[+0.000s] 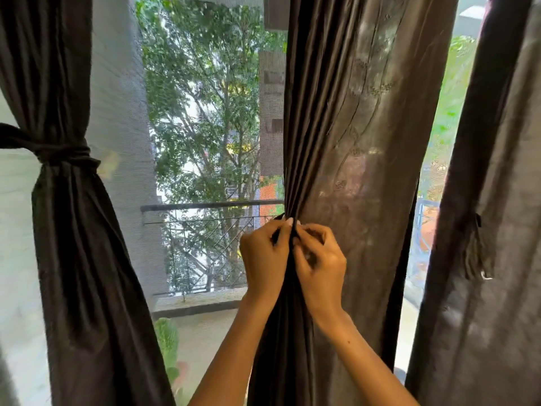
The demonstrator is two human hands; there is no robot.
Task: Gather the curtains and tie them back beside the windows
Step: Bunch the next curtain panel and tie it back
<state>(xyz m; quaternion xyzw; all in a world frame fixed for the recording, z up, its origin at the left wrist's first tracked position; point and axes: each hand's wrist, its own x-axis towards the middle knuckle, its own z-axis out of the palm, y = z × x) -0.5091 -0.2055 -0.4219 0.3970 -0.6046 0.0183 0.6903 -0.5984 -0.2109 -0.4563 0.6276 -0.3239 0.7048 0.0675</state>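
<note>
Both hands meet at the middle curtain's (345,127) left edge: the left hand (265,256) and right hand (319,262) each pinch its gathered folds, knuckles nearly touching. The left curtain (67,230) hangs already bound by a tie (58,150); the right curtain (483,230) hangs loose at the window's right edge.

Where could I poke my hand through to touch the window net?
Widest gap: between the tied left curtain and the middle curtain. A narrow strip lies between it and the right curtain. Crowded where the left hand and right hand pinch folds.
</note>
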